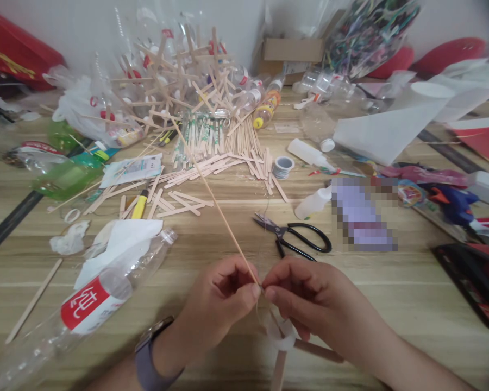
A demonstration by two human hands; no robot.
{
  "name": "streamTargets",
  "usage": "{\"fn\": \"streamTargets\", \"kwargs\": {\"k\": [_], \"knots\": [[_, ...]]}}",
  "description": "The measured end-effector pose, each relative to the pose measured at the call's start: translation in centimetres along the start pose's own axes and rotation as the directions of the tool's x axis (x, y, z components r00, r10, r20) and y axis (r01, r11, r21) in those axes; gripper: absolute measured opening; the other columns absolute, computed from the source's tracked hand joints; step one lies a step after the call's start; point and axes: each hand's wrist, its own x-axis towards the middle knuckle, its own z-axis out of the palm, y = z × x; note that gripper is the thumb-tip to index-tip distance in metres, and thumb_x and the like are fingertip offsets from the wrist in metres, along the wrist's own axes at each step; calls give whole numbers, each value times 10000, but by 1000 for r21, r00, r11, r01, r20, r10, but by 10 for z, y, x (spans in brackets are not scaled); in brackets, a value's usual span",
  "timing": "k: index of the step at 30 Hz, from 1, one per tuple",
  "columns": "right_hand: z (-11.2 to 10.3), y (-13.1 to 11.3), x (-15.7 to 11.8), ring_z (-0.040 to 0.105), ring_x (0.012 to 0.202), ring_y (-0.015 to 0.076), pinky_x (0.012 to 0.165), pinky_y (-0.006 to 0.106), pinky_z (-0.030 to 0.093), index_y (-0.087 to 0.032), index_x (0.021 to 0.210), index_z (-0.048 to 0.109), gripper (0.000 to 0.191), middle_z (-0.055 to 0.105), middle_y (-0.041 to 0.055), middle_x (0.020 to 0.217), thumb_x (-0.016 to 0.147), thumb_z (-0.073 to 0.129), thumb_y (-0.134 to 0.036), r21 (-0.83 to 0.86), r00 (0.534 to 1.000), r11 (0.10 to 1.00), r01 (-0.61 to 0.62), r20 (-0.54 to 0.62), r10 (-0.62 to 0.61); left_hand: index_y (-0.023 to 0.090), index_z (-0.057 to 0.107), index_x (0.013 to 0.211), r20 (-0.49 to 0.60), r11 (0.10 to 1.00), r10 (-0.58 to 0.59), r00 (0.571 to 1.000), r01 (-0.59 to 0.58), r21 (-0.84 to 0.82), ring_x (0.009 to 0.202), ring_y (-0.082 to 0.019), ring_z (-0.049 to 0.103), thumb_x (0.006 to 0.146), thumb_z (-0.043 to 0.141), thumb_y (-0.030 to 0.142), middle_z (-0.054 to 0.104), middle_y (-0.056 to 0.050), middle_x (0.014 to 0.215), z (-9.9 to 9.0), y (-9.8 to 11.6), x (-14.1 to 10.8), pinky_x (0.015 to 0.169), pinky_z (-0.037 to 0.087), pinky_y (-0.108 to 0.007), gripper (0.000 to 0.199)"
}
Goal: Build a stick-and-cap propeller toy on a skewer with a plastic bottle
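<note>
A long thin bamboo skewer [212, 195] slants up and away from my left hand [232, 296], pinched near its lower end between thumb and forefinger. Thumb and fingertips of my right hand [299, 298] are closed right beside that end, on what looks like a thin wire [259, 247]; the fingertips partly hide it. Under my hands is a whitish translucent round piece [283, 339] with flat wooden sticks [280, 369] attached to it. Black-handled scissors [283, 231] lie just beyond my right hand, blades partly apart.
An empty plastic bottle [93, 304] lies at left by white paper [122, 239]. Farther back are a wire spool [283, 167], craft sticks [199, 169], a bundle of skewers [244, 133] and a yellow cutter [140, 205]. Right are a glue bottle [313, 203] and a glue gun [450, 203].
</note>
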Motion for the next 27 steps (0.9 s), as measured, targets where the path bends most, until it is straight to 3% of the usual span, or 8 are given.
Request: {"fn": "streamTargets", "kwargs": {"k": [7, 13, 20, 27], "knots": [[4, 3, -2, 375, 405, 56, 358, 170, 285, -193, 678, 597, 205, 487, -47, 513, 810, 579, -348, -137, 996, 988, 77, -29, -81, 182, 541, 708, 1, 1000, -12, 1000, 12, 25, 578, -94, 404, 775, 642, 290, 468, 39, 631, 1, 0, 2, 525, 343, -197, 163], [2, 2, -3, 354, 369, 45, 341, 158, 274, -193, 687, 561, 276, 425, -82, 480, 770, 659, -437, 56, 999, 998, -38, 36, 36, 168, 574, 689, -2, 999, -29, 1000, 29, -22, 576, -89, 422, 758, 700, 351, 504, 32, 624, 1, 1, 1, 531, 349, -195, 233], [-4, 2, 0, 389, 345, 22, 334, 132, 323, -174, 673, 539, 336, 469, -88, 492, 737, 728, -444, 200, 984, 975, -98, 165, 65, 163, 661, 663, 28, 981, -54, 998, 59, -186, 605, -93, 495, 701, 788, 394, 574, 21, 629, 0, 3, 3, 592, 413, -205, 266], [-3, 7, 4, 398, 323, 6, 314, 108, 359, -161, 668, 532, 355, 468, -102, 502, 743, 739, -439, 366, 954, 914, -176, 293, 66, 168, 679, 679, 79, 974, 25, 997, -6, -226, 631, -95, 487, 721, 786, 363, 545, 19, 661, -3, -2, 5, 609, 391, -213, 227]]}}
